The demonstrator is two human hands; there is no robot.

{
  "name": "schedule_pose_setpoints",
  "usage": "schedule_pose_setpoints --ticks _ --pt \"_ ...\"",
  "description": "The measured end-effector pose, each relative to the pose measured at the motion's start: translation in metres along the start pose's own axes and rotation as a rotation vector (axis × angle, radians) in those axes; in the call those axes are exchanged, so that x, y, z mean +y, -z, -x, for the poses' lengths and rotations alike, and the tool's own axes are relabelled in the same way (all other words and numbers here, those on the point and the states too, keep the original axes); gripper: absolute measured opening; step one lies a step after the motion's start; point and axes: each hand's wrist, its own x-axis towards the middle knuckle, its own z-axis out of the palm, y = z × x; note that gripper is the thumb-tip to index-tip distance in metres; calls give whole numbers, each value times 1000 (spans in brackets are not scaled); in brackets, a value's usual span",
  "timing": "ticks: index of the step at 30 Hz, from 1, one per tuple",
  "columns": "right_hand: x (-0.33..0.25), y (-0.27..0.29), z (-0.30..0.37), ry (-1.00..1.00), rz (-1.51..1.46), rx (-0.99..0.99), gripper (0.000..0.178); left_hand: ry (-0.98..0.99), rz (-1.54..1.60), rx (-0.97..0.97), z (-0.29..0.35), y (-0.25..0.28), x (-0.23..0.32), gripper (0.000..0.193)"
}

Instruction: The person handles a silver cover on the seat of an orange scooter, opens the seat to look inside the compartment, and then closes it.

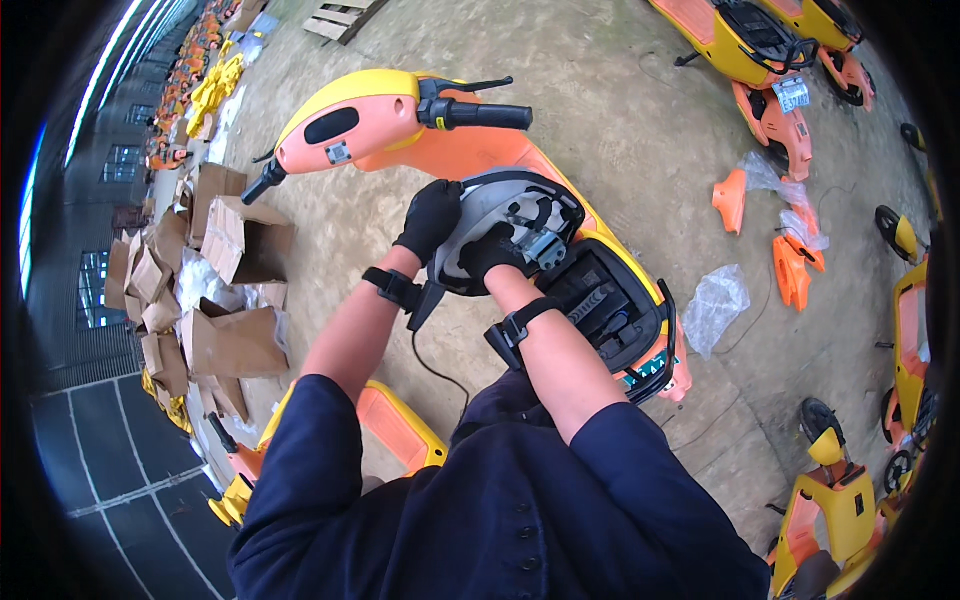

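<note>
My left hand [432,215], in a black glove, is closed on the left edge of a grey bowl-shaped piece [465,232] with a black rim. It stands tilted over the scooter's body, and I cannot tell whether it is a raised seat's underside or a helmet. My right hand [492,250], also gloved, reaches into the hollow with its fingers curled; what they grip is hidden. Beside them sits a grey metal bracket [545,250]. Right of it, the yellow and orange scooter's black storage compartment [610,310] lies open. A black tapered part [426,304] hangs below the bowl.
The scooter's handlebar [485,116] juts out ahead. A black cable [440,374] hangs near my legs. Cardboard boxes [235,343] are heaped at left. Orange panels [790,272] and clear plastic wrap [715,308] lie on the right floor, with more scooters [838,515] beyond.
</note>
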Motion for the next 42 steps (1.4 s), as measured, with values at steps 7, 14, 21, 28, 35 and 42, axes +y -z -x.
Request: schedule_pose_setpoints --ticks 7,14,21,28,35,42 --pt "9 -21 -23 26 16 40 76 171 204 -425 -6 21 26 57" --pt "-2 12 26 74 13 -90 74 21 -91 -213 26 6 24 41" --pt "13 -22 -23 168 62 97 75 -364 -445 -70 20 5 26 24" --pt "28 -22 -50 457 393 11 66 -225 -380 -53 50 18 23 46" --pt "107 113 -21 723 470 117 49 -525 -243 167 33 -11 17 66" --pt "67 139 -39 997 -19 290 25 -549 -133 71 0 -27 54 41"
